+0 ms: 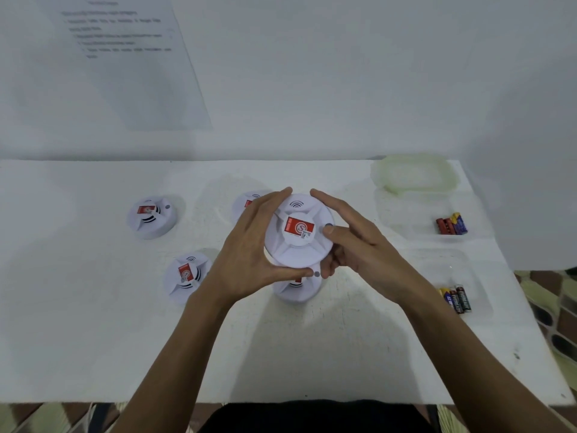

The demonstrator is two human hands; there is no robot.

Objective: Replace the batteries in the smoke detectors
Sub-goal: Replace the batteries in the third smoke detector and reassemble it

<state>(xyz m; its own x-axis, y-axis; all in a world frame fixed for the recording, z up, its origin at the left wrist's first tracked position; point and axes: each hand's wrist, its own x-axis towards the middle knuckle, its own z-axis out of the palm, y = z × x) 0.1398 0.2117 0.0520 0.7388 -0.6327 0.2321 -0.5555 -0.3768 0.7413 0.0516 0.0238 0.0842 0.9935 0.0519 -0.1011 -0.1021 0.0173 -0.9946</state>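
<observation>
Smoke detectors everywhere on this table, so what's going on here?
A person is holding one smoke detector up over the white table, with the left hand and right hand gripping its rim from either side. It looks closed, red label facing up. Four other detectors lie on the table below and to the left. Two small groups of batteries sit untouched at the right.

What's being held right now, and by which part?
A white smoke detector, grip on its round outer rim: left hand on the left side, right hand on the right, thumb on its top face.
</observation>
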